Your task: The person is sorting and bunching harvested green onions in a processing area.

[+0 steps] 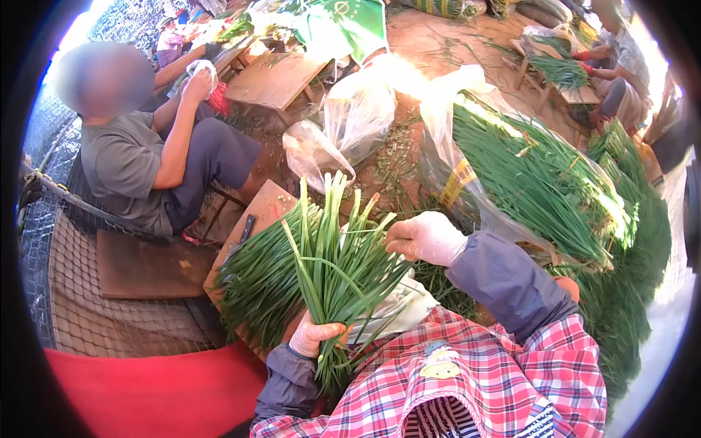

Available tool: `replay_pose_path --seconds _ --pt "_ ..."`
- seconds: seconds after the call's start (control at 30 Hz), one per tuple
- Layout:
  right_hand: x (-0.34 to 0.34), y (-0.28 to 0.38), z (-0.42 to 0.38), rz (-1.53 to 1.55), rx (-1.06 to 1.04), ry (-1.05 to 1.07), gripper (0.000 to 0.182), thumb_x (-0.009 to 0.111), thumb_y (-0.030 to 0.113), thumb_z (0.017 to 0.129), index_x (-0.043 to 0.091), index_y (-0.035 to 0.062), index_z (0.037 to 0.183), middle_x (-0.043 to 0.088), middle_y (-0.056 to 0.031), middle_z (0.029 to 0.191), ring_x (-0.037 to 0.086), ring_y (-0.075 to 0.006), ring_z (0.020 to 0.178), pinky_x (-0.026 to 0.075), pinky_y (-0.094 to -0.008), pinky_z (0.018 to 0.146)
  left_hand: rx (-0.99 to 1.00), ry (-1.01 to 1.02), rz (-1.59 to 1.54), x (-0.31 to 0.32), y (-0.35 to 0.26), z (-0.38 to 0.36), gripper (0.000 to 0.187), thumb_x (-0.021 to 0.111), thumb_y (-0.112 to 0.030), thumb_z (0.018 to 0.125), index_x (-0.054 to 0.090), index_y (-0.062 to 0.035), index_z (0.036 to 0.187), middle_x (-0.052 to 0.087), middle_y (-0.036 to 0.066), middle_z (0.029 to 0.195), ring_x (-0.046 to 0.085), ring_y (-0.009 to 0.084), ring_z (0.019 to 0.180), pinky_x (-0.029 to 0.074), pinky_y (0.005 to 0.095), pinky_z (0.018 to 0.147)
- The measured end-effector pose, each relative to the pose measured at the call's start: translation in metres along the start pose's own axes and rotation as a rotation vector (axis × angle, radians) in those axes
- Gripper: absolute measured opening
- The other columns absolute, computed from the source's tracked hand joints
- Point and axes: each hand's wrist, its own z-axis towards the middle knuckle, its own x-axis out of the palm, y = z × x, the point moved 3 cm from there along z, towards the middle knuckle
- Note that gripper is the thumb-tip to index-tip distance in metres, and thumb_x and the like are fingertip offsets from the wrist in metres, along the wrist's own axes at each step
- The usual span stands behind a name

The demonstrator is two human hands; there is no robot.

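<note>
My left hand (317,336) is closed around the lower part of a bunch of garlic chives (343,255), whose pale ends point up and away from me. My right hand (427,238), in a thin whitish glove, is beside the upper right of the bunch. Its fingertips are pinched together; whether a leaf or scrap is between them is too small to make out. Behind and left of the bunch, a pile of chives (263,285) lies on a wooden board (272,198). A dark-handled knife (248,228) rests on that board.
A large plastic bag of chives (526,175) lies open at the right, with a chive heap (642,270) beyond. Clear bags (358,109) stand ahead. A seated co-worker (131,160) is at left; another (621,66) works at far right. A red cloth (161,390) lies at lower left.
</note>
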Motion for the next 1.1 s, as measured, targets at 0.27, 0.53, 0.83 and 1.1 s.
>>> replay_pose_path --seconds 0.27,0.53,0.83,1.1 --pt "-0.023 -0.104 -0.016 -0.381 0.160 -0.510 0.017 0.062 0.026 0.079 0.063 0.0102 0.075 0.061 -0.0129 0.066 0.062 -0.0324 0.064 0.049 -0.0421 0.058 -0.058 0.047 -0.031 -0.023 -0.003 -0.008 0.048 0.070 -0.008 0.064 0.053 0.0021 0.107 0.056 0.010 0.070 0.050 0.0159 0.052 0.037 0.0261 0.045" --pt "-0.036 -0.030 0.000 -0.351 -0.042 -0.085 0.044 0.062 0.044 0.077 0.066 0.0085 0.104 0.064 -0.0156 0.100 0.059 -0.0316 0.096 0.046 -0.0379 0.085 -0.112 0.014 0.051 -0.043 0.000 -0.020 0.041 0.068 -0.015 0.066 0.057 -0.0007 0.103 0.060 0.008 0.079 0.054 0.0147 0.061 0.043 0.0259 0.052" --pt "0.024 -0.024 0.035 0.308 0.127 -0.020 0.018 0.061 0.012 0.082 0.065 -0.0015 0.093 0.066 -0.0078 0.077 0.060 -0.0136 0.074 0.047 -0.0280 0.072 -0.124 0.034 0.079 -0.021 -0.001 -0.006 0.049 0.071 -0.013 0.064 0.052 0.0000 0.107 0.056 0.010 0.076 0.051 0.0145 0.055 0.040 0.0258 0.046" --pt "-0.003 -0.205 -0.071 -1.087 0.551 0.357 0.017 0.060 0.017 0.072 0.070 0.0081 0.083 0.067 -0.0123 0.081 0.065 -0.0288 0.075 0.052 -0.0394 0.068 -0.036 -0.025 -0.080 -0.033 -0.005 -0.011 0.040 0.066 -0.009 0.066 0.053 0.0056 0.101 0.053 0.010 0.065 0.046 0.0159 0.046 0.035 0.0267 0.042"
